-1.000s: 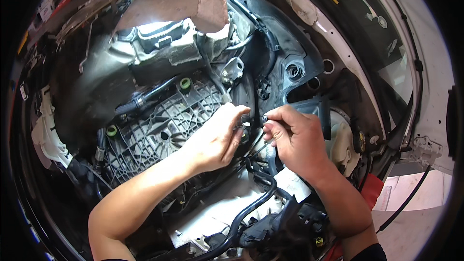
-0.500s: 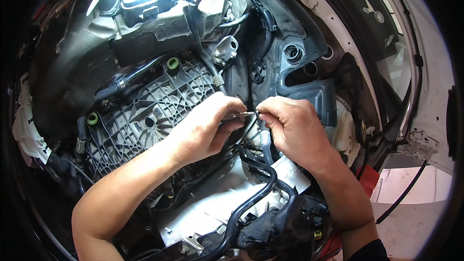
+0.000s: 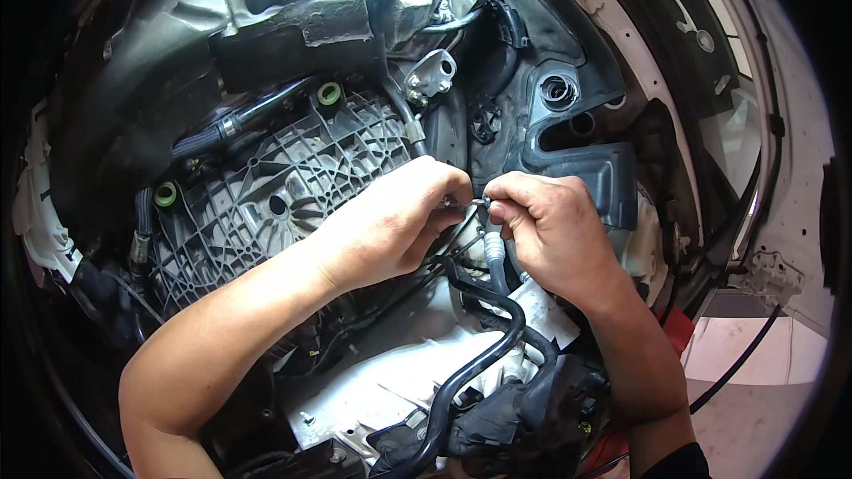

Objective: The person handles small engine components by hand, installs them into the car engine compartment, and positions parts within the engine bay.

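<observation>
Left hand (image 3: pixel 404 217) nearer right hand (image 3: pixel 557 229), small part (image 3: pixel 479 202) between, inside engine bay (image 3: pixel 642 62)

A slim, pale metal piece (image 3: pixel 478 202) is held nearly level by the left grip (image 3: pixel 399 217), its bright tip pointed to the right and exposed in the narrow gap between the two hands. Most of its length is covered by the fingers and thumb. A small dark part (image 3: pixel 487 202) is pinched at the fingertips of the right grip (image 3: pixel 559 231), with only a sliver left uncovered. The two pieces are lined up end to end, tip against or just beside the dark part; whether they are joined cannot be told at this size.
</observation>
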### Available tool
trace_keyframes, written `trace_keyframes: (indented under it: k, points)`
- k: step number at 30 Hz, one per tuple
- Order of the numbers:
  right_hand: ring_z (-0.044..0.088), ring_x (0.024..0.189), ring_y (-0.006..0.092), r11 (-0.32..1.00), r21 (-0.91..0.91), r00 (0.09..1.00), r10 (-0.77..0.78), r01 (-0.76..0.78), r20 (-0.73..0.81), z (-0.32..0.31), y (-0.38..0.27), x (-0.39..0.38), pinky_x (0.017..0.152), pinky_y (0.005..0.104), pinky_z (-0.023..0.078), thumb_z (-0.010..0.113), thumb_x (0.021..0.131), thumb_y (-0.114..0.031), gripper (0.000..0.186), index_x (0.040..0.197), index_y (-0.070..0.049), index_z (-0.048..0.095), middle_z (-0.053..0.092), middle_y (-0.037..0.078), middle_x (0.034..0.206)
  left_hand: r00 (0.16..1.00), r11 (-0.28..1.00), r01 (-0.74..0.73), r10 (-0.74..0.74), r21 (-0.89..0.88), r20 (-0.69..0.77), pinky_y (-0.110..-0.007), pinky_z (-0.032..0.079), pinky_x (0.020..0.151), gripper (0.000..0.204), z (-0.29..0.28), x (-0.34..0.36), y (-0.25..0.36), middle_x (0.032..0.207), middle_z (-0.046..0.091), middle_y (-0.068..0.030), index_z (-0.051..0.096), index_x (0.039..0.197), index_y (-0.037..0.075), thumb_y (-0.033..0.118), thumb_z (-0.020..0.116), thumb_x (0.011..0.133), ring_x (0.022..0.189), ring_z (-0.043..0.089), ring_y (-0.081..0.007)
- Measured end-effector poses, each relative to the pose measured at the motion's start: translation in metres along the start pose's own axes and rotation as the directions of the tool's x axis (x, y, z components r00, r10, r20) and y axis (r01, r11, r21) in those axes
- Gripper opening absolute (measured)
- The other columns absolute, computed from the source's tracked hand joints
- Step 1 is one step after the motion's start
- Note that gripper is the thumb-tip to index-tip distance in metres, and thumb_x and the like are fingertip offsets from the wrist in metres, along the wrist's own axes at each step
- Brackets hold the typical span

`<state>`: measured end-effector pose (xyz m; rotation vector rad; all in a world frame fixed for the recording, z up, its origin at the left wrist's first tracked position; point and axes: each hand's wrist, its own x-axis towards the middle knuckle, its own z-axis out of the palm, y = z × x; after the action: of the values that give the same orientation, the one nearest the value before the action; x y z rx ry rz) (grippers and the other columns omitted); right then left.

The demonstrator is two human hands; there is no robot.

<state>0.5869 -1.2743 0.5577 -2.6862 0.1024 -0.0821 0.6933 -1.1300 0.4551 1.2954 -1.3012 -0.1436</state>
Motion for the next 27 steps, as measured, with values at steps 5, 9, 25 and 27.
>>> trace_keyframes:
  k: [5, 9, 25, 27]
  points:
    - [0.062, 0.072, 0.0347, 0.999, -0.027, 0.999, -0.02, 0.021, 0.05, -0.0004, 0.0004, 0.0002, 0.063, 0.0391, 0.048, 0.06, 0.08, -0.001, 0.007, 0.087, 0.001, 0.061, 0.063, 0.017, 0.08, 0.999, 0.999, -0.017, 0.016, 0.036, 0.027, -0.034, 0.048, 0.072, 0.033, -0.0012, -0.0003, -0.0006, 0.088, 0.056, -0.0105, 0.052, 0.103, 0.003, -0.01, 0.063, 0.074, 0.081, 0.058, -0.0269]
    - [0.062, 0.069, 0.0328, 0.997, 0.043, 0.995, 0.054, -0.057, 0.079, -0.0002, -0.0019, 0.0005, 0.062, 0.0367, 0.047, 0.059, 0.081, 0.0, 0.006, 0.086, 0.001, 0.061, 0.062, 0.017, 0.077, 0.999, 0.999, -0.018, 0.016, 0.051, 0.033, -0.034, 0.048, 0.071, 0.034, -0.001, -0.0008, 0.0001, 0.087, 0.056, -0.0098, 0.053, 0.102, 0.003, -0.009, 0.065, 0.073, 0.082, 0.056, -0.0273]
    - [0.062, 0.06, 0.0281, 0.993, 0.103, 0.998, 0.061, -0.059, -0.018, 0.0071, 0.0005, -0.0008, 0.056, 0.0327, 0.046, 0.06, 0.079, 0.002, 0.001, 0.08, 0.002, 0.06, 0.062, 0.016, 0.07, 1.0, 0.997, 0.006, -0.007, -0.081, -0.003, -0.032, 0.049, 0.067, 0.028, 0.004, -0.0016, -0.004, 0.085, 0.056, -0.0114, 0.051, 0.099, 0.0, -0.012, 0.06, 0.075, 0.075, 0.06, -0.0254]
    - [0.062, 0.061, 0.0293, 0.996, 0.086, 0.999, 0.037, -0.034, -0.038, 0.0075, 0.0018, -0.0005, 0.056, 0.0336, 0.046, 0.06, 0.078, 0.003, 0.003, 0.08, 0.001, 0.059, 0.062, 0.016, 0.07, 0.997, 0.989, 0.077, -0.073, -0.126, 0.031, -0.03, 0.049, 0.068, 0.022, 0.0026, -0.0004, -0.0006, 0.084, 0.056, -0.0115, 0.05, 0.098, -0.001, -0.01, 0.058, 0.08, 0.073, 0.059, -0.024]
